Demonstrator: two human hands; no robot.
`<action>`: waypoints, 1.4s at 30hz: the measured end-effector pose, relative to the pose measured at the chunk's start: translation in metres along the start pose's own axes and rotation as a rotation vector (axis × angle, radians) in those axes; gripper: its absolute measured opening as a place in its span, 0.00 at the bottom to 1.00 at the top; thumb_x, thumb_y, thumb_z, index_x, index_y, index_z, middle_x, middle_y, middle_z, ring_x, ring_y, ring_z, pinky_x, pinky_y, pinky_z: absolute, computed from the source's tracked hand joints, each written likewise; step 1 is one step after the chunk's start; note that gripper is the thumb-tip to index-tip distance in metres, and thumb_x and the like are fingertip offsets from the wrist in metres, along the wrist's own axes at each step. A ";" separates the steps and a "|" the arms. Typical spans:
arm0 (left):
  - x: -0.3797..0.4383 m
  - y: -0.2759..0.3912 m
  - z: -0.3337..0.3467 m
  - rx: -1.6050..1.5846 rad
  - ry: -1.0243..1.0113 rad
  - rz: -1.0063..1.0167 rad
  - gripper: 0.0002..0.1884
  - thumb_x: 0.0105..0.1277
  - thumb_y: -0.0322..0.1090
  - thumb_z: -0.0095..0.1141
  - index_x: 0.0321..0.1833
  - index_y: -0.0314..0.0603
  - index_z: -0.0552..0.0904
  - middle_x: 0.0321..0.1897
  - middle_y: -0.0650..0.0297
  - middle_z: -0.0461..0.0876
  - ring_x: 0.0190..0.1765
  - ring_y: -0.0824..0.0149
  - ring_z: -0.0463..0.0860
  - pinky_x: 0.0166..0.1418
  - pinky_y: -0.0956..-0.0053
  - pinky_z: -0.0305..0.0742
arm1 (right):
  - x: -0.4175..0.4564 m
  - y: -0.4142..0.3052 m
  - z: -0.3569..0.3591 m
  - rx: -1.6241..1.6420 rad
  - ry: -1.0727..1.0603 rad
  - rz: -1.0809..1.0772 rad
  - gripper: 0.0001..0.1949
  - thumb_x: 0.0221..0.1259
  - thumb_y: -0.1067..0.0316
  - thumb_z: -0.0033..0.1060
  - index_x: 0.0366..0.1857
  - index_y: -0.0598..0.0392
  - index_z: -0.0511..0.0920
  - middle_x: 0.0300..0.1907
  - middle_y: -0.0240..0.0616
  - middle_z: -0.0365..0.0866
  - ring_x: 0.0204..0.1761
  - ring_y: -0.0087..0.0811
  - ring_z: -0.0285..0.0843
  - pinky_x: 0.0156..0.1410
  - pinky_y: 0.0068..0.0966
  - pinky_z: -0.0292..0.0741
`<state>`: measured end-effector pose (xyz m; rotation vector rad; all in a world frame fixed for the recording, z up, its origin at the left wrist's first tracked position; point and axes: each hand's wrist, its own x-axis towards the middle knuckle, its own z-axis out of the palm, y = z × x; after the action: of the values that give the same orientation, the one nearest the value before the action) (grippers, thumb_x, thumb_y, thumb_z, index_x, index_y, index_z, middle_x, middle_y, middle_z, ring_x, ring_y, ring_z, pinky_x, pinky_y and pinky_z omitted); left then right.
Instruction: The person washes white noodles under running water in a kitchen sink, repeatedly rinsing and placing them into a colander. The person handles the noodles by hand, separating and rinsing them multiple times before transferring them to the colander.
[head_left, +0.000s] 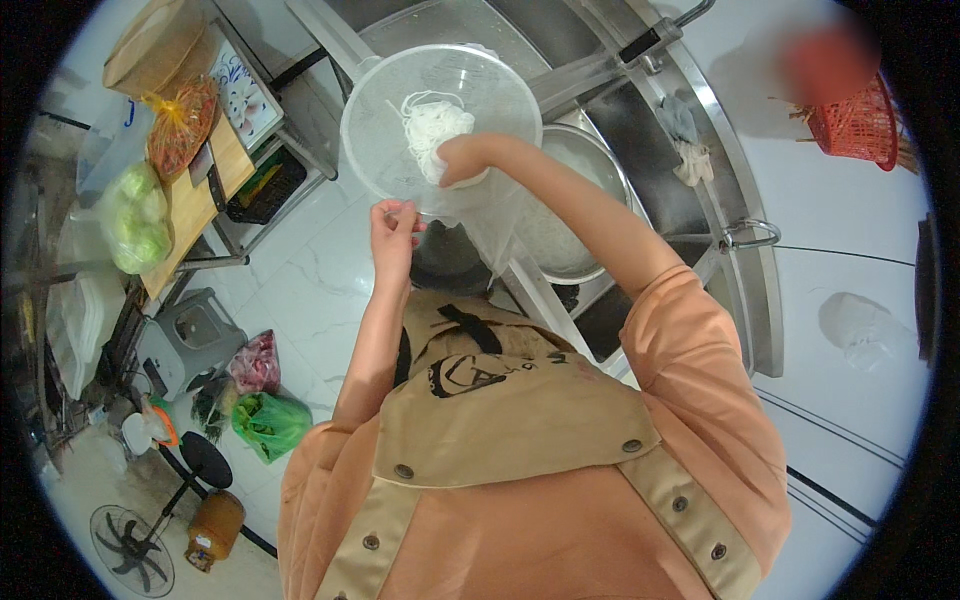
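Note:
In front of me a wide, round, whitish basket (375, 142) holds a heap of thin white noodles (431, 127). My right hand (461, 159) reaches into it, its fingers curled around the near side of the heap. At the basket's near rim is my left hand (394, 225), thumb and fingertips drawn together; whether they pinch the rim or something thin cannot be made out. Clear plastic film (499, 214) hangs below the basket, beside my right forearm. Under that forearm stands a round metal pot (626, 180) with cloudy, whitish contents.
A stainless steel counter (742, 247) with a bar handle curves along the right. Left, a wooden cutting board (191, 217) bears a cleaver (214, 184) and bagged green vegetables (139, 221). A grey plastic stool (191, 337), a green bag (270, 424) and a gas cylinder (216, 529) occupy the floor.

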<state>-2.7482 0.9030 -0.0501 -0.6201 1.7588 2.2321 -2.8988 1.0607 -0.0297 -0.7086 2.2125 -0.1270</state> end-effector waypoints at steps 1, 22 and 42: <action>0.001 -0.002 -0.001 -0.001 -0.008 -0.006 0.12 0.69 0.44 0.54 0.48 0.49 0.71 0.35 0.67 0.78 0.34 0.75 0.77 0.38 0.80 0.67 | -0.002 -0.001 -0.001 -0.021 0.011 -0.013 0.24 0.48 0.56 0.62 0.45 0.63 0.80 0.47 0.55 0.81 0.50 0.49 0.79 0.55 0.36 0.74; -0.040 -0.032 -0.043 0.133 0.120 -0.224 0.12 0.70 0.43 0.52 0.49 0.46 0.75 0.37 0.66 0.80 0.37 0.71 0.79 0.39 0.79 0.66 | -0.141 0.244 0.251 0.899 0.546 0.819 0.32 0.52 0.47 0.68 0.59 0.54 0.74 0.45 0.42 0.83 0.47 0.36 0.81 0.53 0.30 0.76; -0.038 -0.032 -0.006 0.212 -0.187 -0.223 0.13 0.71 0.46 0.50 0.45 0.45 0.78 0.34 0.68 0.80 0.35 0.75 0.78 0.38 0.81 0.65 | -0.314 0.061 0.005 1.907 1.543 0.290 0.15 0.65 0.48 0.57 0.31 0.49 0.75 0.24 0.26 0.72 0.23 0.19 0.68 0.28 0.16 0.70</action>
<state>-2.6999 0.9077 -0.0613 -0.5146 1.7103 1.8615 -2.7563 1.2779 0.1565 1.1462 1.8302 -2.7464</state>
